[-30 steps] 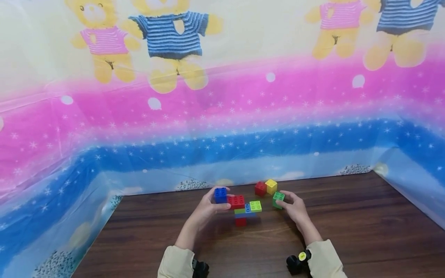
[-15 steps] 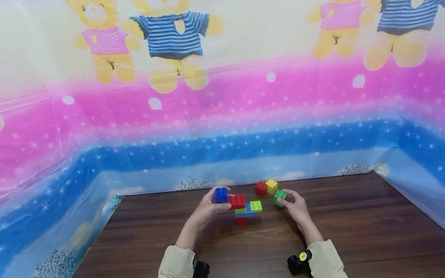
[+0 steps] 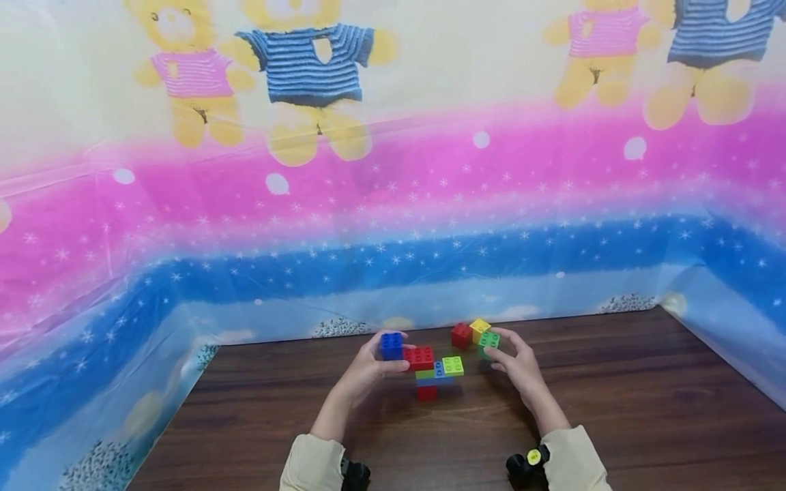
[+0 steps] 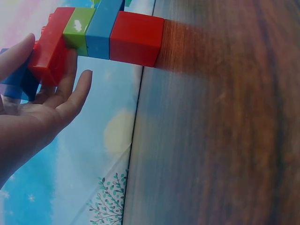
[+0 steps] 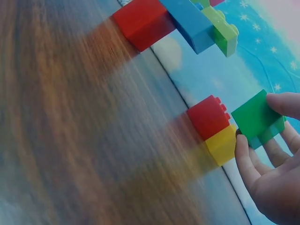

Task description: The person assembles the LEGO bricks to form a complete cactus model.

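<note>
A stack of toy building bricks (image 3: pixel 434 382) stands on the table, its lowest brick red (image 4: pixel 137 38). Blue and lime pieces sit above that, with a red brick (image 3: pixel 419 357) and a dark blue brick (image 3: pixel 391 346) up at the left. My left hand (image 3: pixel 364 372) grips the stack's upper left part, thumb in front and fingers behind. In my right hand (image 3: pixel 520 365) a green toy brick (image 3: pixel 488 343) is pinched between thumb and fingers, raised off the table and apart from the stack. The right wrist view shows the green brick (image 5: pixel 259 117) tilted.
Behind the green brick, a red brick (image 3: pixel 462 335) and a yellow brick (image 3: pixel 479 329) sit side by side on the dark wooden table (image 3: pixel 645 395). A printed cloth (image 3: pixel 393 204) with bears rises along the table's back and side edges.
The green brick first turned slightly to the right, then moved left and up with my right hand, now partly covering the yellow brick. My left hand and the stack have stayed in place.
</note>
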The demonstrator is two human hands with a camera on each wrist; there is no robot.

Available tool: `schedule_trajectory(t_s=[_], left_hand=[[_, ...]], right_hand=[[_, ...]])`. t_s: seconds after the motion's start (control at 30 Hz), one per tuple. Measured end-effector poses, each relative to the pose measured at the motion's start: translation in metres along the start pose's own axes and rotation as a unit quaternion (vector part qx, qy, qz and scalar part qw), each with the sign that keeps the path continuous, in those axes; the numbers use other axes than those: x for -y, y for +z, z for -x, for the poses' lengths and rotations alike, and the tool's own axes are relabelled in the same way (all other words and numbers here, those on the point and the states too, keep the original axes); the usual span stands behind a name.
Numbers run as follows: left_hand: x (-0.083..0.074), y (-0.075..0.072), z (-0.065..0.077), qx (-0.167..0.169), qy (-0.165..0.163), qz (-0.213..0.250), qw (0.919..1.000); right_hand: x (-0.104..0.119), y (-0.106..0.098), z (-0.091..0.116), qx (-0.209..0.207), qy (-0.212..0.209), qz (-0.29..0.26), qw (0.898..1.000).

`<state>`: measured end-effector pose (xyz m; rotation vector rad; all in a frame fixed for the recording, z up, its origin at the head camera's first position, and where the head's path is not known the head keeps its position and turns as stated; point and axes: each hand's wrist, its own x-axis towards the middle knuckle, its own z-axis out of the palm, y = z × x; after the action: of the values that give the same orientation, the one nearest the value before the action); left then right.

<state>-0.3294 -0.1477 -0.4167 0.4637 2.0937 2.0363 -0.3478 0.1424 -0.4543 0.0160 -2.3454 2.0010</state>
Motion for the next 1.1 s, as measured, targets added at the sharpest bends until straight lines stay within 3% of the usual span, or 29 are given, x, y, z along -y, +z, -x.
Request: schedule_trajectory(t_s=[0.53, 1.1], left_hand=[[0.0, 0.001, 0.002, -0.001, 0.005, -0.003, 1.0], [0.001, 0.003, 0.003, -0.006, 0.006, -0.006, 0.9999]], right_hand=[[0.004, 0.009, 0.003, 0.046, -0.034, -0.055, 0.997], [0.016, 0.016, 0.01, 0.059, -0.032, -0.057, 0.996]])
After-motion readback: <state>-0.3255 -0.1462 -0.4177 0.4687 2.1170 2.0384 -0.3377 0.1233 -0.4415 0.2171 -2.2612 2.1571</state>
